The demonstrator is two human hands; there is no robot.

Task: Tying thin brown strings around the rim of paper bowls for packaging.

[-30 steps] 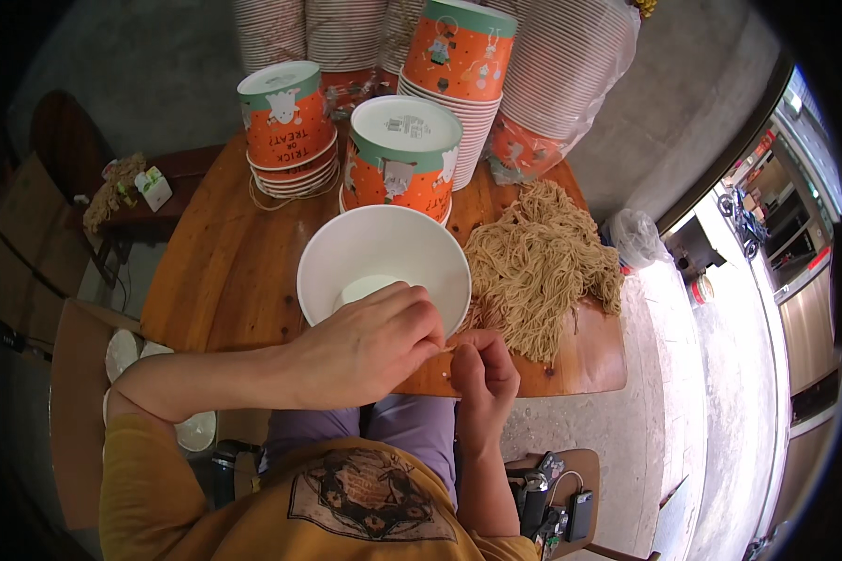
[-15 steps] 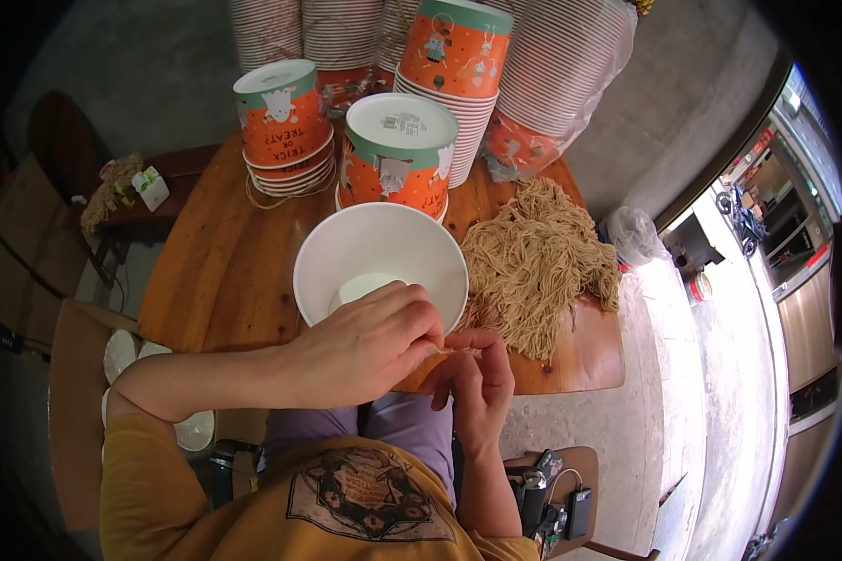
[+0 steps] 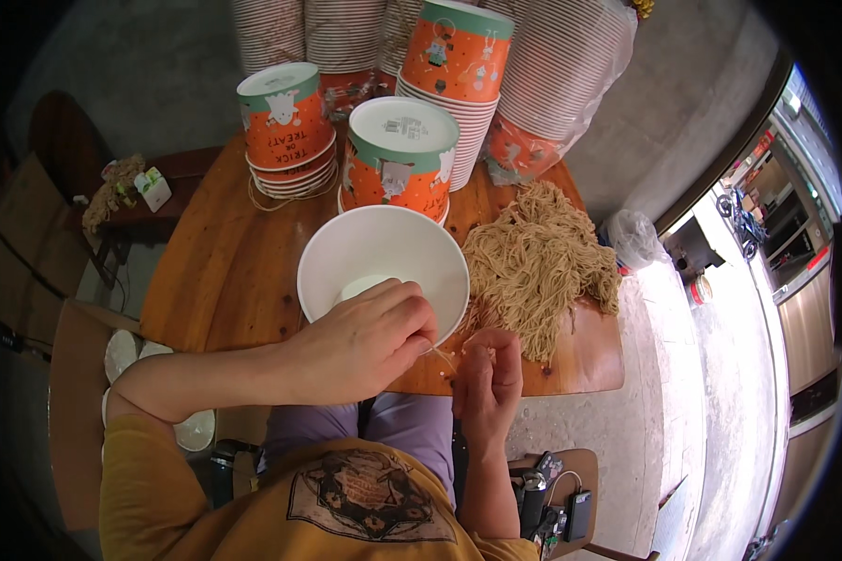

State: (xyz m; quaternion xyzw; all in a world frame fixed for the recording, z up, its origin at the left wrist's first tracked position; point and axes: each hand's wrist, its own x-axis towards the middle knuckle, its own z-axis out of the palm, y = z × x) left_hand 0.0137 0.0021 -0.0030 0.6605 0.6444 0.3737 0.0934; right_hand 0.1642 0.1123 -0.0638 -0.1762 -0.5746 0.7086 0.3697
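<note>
A white paper bucket [image 3: 388,238] stands mouth up at the near edge of the wooden table. Over its near rim lies my left hand [image 3: 374,337], its thumb and forefinger pinching a thin piece of tan string [image 3: 443,356]. The string runs across a short gap toward my right hand [image 3: 489,379], whose curled fingers appear to hold its other part, though the fingertips partly hide it. To the right of the bucket a loose heap of tan strings [image 3: 543,266] spreads on the table, close beyond my right hand.
Orange and green printed buckets stand upside down behind: a front one [image 3: 398,182], a short stack [image 3: 288,131] and a taller stack [image 3: 454,79]. Plastic-wrapped stacks [image 3: 566,75] rise at the back. A cardboard box [image 3: 75,411] with white buckets sits at left, a stool [image 3: 585,467] with a phone at lower right.
My right hand has moved right, away from my left hand. A gap now shows between them with string across it. The left hand has shifted slightly left.
</note>
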